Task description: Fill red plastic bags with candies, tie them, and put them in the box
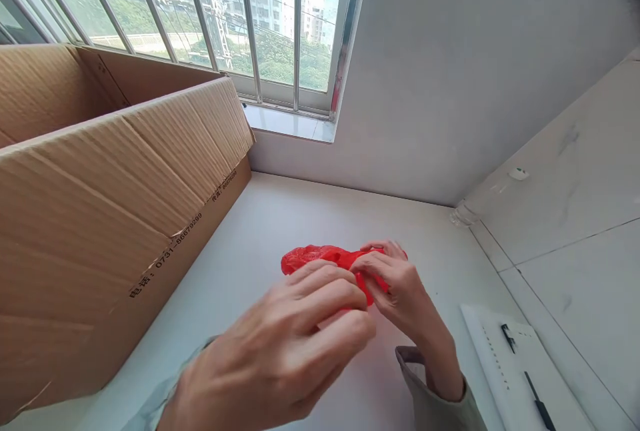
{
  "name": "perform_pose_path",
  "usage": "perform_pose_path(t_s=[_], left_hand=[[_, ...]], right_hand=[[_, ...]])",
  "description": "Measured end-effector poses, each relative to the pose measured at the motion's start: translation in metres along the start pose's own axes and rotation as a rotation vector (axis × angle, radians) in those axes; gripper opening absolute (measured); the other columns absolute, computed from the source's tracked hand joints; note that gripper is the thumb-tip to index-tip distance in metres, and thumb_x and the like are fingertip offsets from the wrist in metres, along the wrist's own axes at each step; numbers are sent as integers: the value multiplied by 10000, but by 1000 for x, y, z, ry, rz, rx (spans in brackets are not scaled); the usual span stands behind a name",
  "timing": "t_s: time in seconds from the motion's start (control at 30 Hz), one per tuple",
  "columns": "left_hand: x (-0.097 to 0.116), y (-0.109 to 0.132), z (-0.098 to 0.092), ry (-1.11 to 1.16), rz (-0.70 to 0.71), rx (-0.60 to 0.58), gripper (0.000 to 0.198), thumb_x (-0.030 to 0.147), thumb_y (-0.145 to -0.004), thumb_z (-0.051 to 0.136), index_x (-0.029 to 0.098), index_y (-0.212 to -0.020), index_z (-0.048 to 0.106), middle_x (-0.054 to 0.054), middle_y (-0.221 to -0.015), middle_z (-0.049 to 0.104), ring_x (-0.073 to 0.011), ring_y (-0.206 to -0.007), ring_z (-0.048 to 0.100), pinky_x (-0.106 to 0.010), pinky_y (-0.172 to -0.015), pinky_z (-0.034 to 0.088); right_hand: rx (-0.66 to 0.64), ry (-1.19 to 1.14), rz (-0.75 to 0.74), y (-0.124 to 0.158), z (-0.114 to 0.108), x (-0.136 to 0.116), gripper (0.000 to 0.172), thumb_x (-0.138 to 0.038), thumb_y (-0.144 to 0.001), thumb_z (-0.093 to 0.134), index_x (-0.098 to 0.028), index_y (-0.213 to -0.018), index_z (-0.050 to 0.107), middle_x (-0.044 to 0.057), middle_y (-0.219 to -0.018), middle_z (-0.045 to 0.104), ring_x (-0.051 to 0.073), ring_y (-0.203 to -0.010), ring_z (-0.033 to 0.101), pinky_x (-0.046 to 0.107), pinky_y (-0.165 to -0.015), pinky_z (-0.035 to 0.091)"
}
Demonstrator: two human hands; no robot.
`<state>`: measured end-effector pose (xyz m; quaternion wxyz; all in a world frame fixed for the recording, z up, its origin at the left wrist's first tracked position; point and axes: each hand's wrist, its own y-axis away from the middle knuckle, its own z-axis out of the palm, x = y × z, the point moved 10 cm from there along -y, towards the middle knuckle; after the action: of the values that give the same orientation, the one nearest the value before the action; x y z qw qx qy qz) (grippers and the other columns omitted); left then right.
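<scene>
A crumpled red plastic bag (pixel 313 258) is held between both hands just above a white counter (pixel 260 231). My left hand (pixel 285 351) is closest to the camera, its fingers curled around the near part of the bag. My right hand (pixel 400 291) pinches the bag's right end with bent fingers. Most of the bag is hidden behind my fingers; only its left end sticks out.
A large open cardboard box (pixel 100 218) with printed numbers fills the left side. A barred window (pixel 225 18) sits behind it. Tiled wall (pixel 575 184) rises on the right. A white flat object with black marks (pixel 520 364) lies at the lower right.
</scene>
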<state>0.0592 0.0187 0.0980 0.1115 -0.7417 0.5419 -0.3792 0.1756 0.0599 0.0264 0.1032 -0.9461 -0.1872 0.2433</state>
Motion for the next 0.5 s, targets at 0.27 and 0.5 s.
perform_pose_path(t_s=[0.27,0.5], left_hand=[[-52,-15,84,-347,-119,-213,320,-84,-782,337,153,-917,505,-75,-939,594,-206,-787,564,-330,-651,486],[-113,30,103,-335,-452,-456,283,-50,-780,358,164,-878,515,-61,-865,610,-192,-687,556,-293,-553,382]], right_hand=[[-74,386,22,4,59,2,427,-167,-936,434,-243,-1351,498,97,-1238,612,350,-1409,241,731,-1098,-15],[-302,227,116,1,67,6,402,-435,-978,392,-295,-883,757,29,-1329,571,341,-1457,141,701,-1115,18]])
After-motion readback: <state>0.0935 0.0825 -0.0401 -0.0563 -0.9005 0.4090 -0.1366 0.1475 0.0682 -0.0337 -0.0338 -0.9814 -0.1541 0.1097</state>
